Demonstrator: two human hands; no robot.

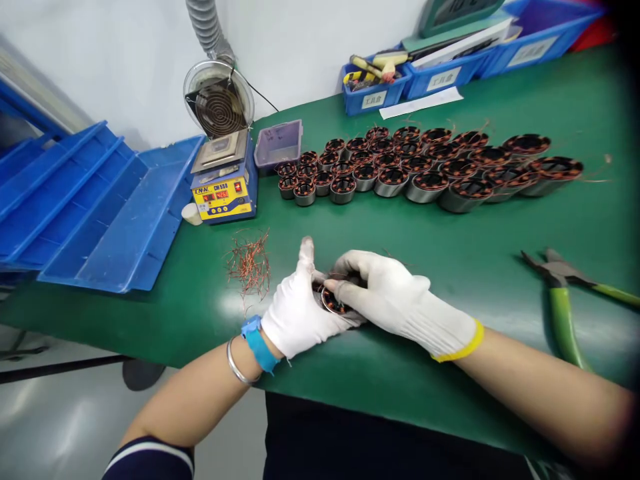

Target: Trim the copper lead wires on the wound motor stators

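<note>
Containers, top of the frame: three blue bins (pixel 440 77) in a row along the back edge of the green counter (pixel 450 267). The leftmost holds yellow-handled tools; the middle one holds flat papers or cards; the rightmost's contents cannot be made out. Each carries a white label.

One translucent lidded box (pixel 279 142), upper centre, beside the solder pot; contents not legible.

One blue and yellow solder pot (pixel 224 179) with a red digital readout, upper left of centre, with a round fume-extractor hood (pixel 219 100) on a grey hose just behind it. One small white cup (pixel 191 213) touches its left side.

Blue trays (pixel 85 200), stacked and tilted, fill the left edge.

Wound stators (pixel 415 163): roughly thirty, in close rows across the upper middle, copper windings up; exact count uncertain where they overlap.

One heap of copper wire offcuts (pixel 249 263), left of centre.

One pair of green-handled cutters (pixel 563 287), right edge, lying flat, well apart from the hands.

Hands, centre of frame, both in white gloves. Left hand (pixel 295 310) cups one stator (pixel 333 300) from the left, thumb raised. Right hand (pixel 395 297) lies over it from the right, fingertips pinching at its rim. The stator sits between the two hands, low over the counter.
</note>
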